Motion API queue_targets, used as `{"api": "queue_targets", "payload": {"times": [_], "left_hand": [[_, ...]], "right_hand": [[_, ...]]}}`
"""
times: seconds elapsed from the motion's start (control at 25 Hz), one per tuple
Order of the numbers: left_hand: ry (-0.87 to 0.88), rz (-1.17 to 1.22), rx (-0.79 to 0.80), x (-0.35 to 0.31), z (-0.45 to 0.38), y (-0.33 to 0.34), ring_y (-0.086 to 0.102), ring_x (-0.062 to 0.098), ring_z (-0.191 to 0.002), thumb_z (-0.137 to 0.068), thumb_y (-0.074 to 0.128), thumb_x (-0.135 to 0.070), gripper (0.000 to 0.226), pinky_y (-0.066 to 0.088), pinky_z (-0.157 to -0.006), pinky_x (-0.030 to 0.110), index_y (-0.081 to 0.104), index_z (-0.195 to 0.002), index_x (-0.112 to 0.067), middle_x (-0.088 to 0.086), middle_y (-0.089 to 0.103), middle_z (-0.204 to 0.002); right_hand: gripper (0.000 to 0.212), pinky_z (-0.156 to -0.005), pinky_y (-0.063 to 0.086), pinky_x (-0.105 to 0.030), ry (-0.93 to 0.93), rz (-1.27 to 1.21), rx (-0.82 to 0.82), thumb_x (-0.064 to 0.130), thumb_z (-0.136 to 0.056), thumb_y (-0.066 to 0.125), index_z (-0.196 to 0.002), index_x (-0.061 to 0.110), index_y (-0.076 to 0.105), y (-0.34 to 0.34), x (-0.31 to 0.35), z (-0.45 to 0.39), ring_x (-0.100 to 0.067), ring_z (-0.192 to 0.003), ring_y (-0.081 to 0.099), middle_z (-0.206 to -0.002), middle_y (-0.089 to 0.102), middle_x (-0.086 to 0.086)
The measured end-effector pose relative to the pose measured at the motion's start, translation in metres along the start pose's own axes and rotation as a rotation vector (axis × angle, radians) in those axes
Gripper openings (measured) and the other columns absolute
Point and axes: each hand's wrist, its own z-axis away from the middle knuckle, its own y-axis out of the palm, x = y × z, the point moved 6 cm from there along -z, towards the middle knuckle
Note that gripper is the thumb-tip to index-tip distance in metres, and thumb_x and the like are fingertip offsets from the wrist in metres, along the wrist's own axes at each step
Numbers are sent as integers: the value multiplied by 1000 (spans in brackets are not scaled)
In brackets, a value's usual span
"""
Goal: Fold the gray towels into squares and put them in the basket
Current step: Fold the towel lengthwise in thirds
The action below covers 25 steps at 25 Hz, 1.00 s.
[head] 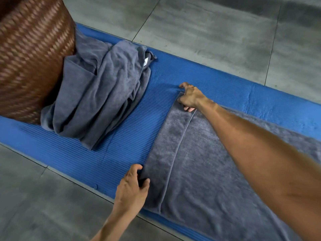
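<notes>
A gray towel [205,171] lies spread flat on the blue mat [121,141], running off the right edge of the view. My left hand [133,186] pinches its near left corner. My right hand [189,97] grips the far left corner, with my forearm stretched across the towel. A pile of crumpled gray towels [99,94] sits on the mat to the left. It leans against the brown woven basket [29,54] at the upper left.
The mat runs diagonally over a floor of large gray tiles [208,28]. Bare mat shows between the pile and the flat towel. Tiled floor lies on both sides of the mat.
</notes>
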Motion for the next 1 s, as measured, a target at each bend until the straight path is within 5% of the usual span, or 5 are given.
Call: {"api": "queue_targets", "payload": {"times": [0.16, 0.36, 0.48, 0.8, 1.0], "left_hand": [[9, -20, -1, 0, -5, 0, 59, 16, -106, -90, 65, -33, 35, 44, -90, 30, 50, -120, -24, -8, 55, -103], [45, -11, -22, -4, -1, -1, 54, 2, -75, -88, 68, -31, 18, 40, -70, 16, 56, -100, -25, -15, 57, -84], [121, 7, -1, -13, 11, -2, 57, 1, -66, -85, 69, -27, 18, 42, -62, 14, 51, -85, -29, -14, 59, -74], [366, -103, 82, -58, 57, 19, 54, 3, -80, -81, 59, -27, 25, 42, -73, 19, 36, -85, -35, -20, 48, -83], [448, -166, 181, -74, 80, 57, 48, 3, -88, -85, 51, -25, 26, 44, -81, 20, 28, -92, -34, -18, 38, -89]], "right_hand": [[12, -43, 53, -28, 197, -293, 18, 7, -98, 52, -107, 15, 52, 0, -12, -8, -15, -48, 61, -69, 67, -6], [18, -45, 53, -27, 260, -547, -3, 16, -95, 62, -90, 1, 69, -4, -21, -7, -17, -50, 63, -77, 75, -13], [24, -38, 45, -21, 219, -569, -95, 29, -86, 75, -72, 14, 62, -14, -23, -6, -13, -39, 56, -58, 70, -5], [18, -51, 55, -29, 135, -615, -334, 9, -73, 63, -62, 21, 56, -60, -47, 26, -15, -56, 58, -59, 57, 1], [22, -47, 44, -22, 170, -597, -350, 3, -75, 58, -62, 20, 56, -67, -91, 47, -12, -55, 49, -61, 54, 0]]}}
